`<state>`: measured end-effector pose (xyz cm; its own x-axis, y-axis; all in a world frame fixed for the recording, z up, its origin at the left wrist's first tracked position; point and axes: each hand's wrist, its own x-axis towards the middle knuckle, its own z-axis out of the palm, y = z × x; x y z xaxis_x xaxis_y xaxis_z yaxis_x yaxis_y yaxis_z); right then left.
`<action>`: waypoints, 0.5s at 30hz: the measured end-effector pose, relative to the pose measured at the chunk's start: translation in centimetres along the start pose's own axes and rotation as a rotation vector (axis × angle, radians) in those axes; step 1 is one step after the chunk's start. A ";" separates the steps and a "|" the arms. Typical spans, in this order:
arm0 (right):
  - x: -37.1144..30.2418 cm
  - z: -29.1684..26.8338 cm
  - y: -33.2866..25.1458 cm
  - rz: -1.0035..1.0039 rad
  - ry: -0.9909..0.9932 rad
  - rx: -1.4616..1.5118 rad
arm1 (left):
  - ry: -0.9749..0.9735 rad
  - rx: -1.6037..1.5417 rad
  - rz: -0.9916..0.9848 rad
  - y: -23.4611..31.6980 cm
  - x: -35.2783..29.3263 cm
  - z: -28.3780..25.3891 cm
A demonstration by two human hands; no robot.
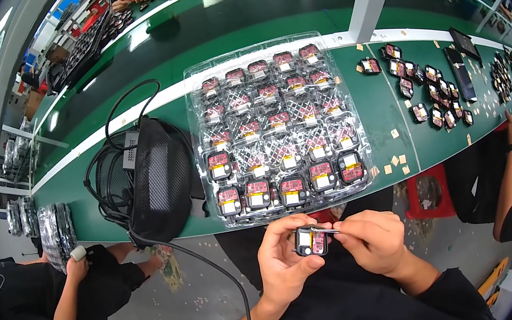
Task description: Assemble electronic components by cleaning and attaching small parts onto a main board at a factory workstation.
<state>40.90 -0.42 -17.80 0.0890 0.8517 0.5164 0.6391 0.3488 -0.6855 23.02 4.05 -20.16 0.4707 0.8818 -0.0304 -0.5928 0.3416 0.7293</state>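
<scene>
- Green workbench (380, 106) before me bears clear plastic tray (243, 58).
- Left hand (281, 262) grips a black-cased, red-faced module (308, 242).
- Right hand (373, 238) pinches a slim silver metal tool (325, 231) over it.

It's a factory; workers (34, 309) line a green workbench (377, 106).

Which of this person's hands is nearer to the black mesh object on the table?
The left hand, below and right of the black mesh object. The right hand is farther right, beyond the small device.
</scene>
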 end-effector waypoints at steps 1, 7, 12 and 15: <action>0.1 0.0 -0.1 0.062 -0.007 0.057 | 0.005 -0.001 -0.002 0.0 -0.1 0.1; 0.1 -0.2 0.0 0.014 -0.046 -0.076 | 0.030 0.113 0.060 -0.3 -0.1 -0.2; 0.2 -0.1 -0.2 0.045 -0.013 -0.021 | 0.024 0.173 0.093 -0.3 0.0 -0.3; 0.1 -0.1 0.0 0.051 -0.017 -0.016 | 0.020 0.177 0.088 -0.2 0.0 -0.1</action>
<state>40.95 -0.34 -17.67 0.1088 0.8748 0.4722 0.6462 0.2987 -0.7023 23.10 3.98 -20.35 0.4080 0.9126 0.0267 -0.5063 0.2019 0.8384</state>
